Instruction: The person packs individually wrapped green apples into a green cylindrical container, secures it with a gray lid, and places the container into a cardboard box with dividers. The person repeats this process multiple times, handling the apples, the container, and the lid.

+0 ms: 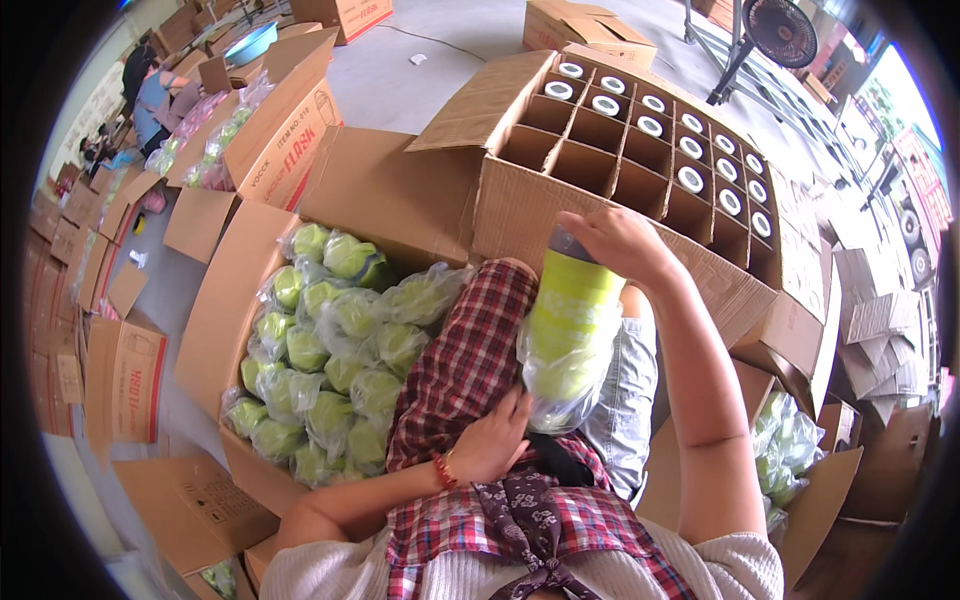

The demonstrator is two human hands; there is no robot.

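Note:
A lime-green vacuum flask (577,292) with a dark grey end and pale lettering stands over my lap. My right hand (619,236) grips it by that grey end, just in front of the divided carton. Around its lower part sits a clear plastic bag (562,397). My left hand (487,442) lies on the lap beside the bag's lower end; whether its fingertips pinch the plastic is hidden. To the left, an open carton (199,337) holds several bagged green flasks (326,349). The divided carton (517,202) has cardboard cells, some bearing white round tops (690,180).
An open flap (397,191) spans between the two cartons. Another carton of bagged flasks (784,435) stands at my right. Beyond are a pedestal fan (780,34), a closed carton (585,34), flattened cardboard (885,337) and a seated person (157,97) among cartons.

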